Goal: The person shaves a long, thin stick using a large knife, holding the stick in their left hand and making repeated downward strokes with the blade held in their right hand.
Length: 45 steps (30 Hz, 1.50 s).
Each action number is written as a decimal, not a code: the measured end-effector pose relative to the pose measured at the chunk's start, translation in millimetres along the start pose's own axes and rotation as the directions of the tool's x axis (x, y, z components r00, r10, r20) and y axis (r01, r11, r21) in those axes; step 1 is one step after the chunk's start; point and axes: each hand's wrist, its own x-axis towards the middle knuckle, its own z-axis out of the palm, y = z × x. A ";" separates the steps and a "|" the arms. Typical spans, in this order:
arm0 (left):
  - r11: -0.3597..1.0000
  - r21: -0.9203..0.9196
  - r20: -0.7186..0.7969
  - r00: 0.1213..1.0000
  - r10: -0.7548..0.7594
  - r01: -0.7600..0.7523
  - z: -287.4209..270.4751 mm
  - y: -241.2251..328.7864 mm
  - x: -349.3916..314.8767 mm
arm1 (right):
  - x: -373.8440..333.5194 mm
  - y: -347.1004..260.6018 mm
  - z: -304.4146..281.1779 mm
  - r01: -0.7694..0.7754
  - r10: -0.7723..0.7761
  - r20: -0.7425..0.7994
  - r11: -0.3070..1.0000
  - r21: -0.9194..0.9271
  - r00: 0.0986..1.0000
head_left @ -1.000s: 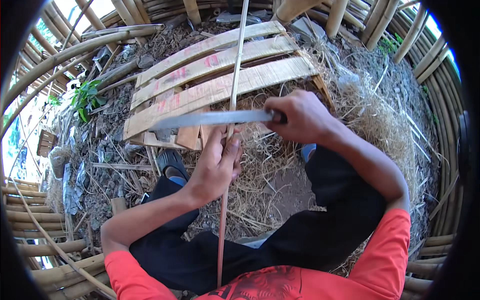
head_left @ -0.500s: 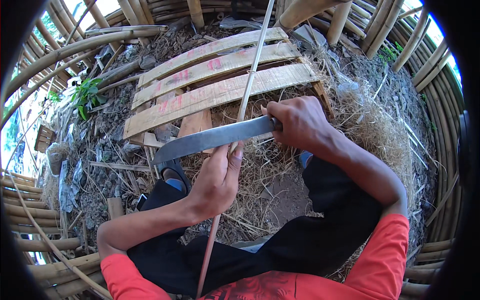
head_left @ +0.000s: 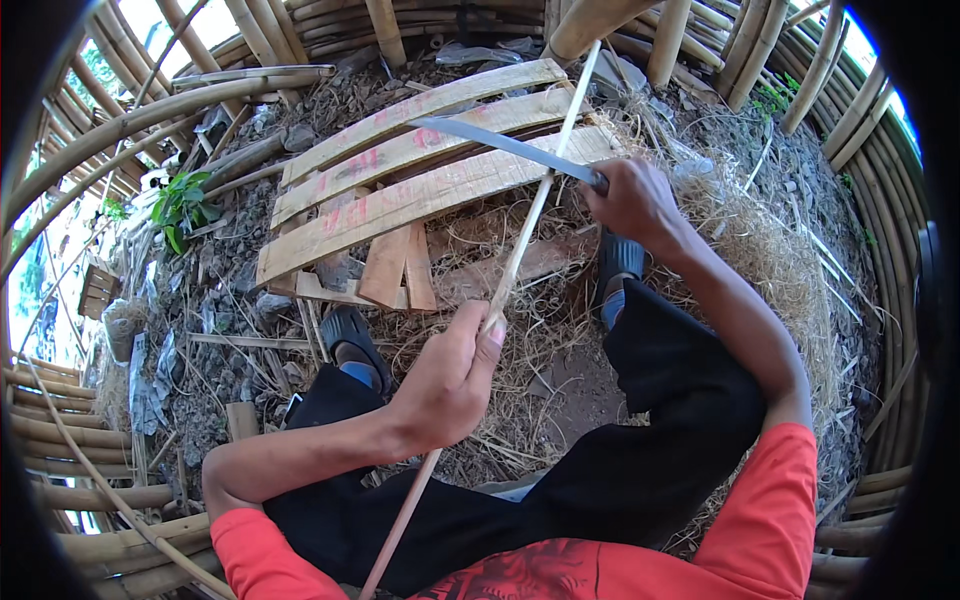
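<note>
L hand, thumb & fingers closed, pinches a slender bamboo strip, which slants over the R end of a slatted wooden pallet, tip seen past its far R corner. R hand grips a machete by its handle, blade crossing the strip nr. the pallet's near R corner; contact unclear.

Pretty rustic spot tbh. Bamboo-pole walls on both sides, bright daylight blasting through the gaps, mostly on the left. Dirt floor, kinda rubbly, with loads of dry straw on the right and a leafy green plant over left.
</note>
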 end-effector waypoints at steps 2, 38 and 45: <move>1.000 -0.015 0.002 1.000 -0.013 0.014 -1.7 -8.7 5.8 | -6.4 -3.2 -0.8 0.014 -0.014 0.024 1.000 -0.019 1.000; 0.855 -0.492 0.001 0.982 -0.191 0.166 -24.3 8.9 6.7 | -3.2 -36.4 24.8 0.163 -0.178 0.075 0.971 0.172 0.981; 0.824 -0.528 0.035 0.975 -0.222 0.206 -22.7 1.2 12.0 | -19.0 -51.9 26.4 0.295 -0.321 0.120 0.935 0.195 0.939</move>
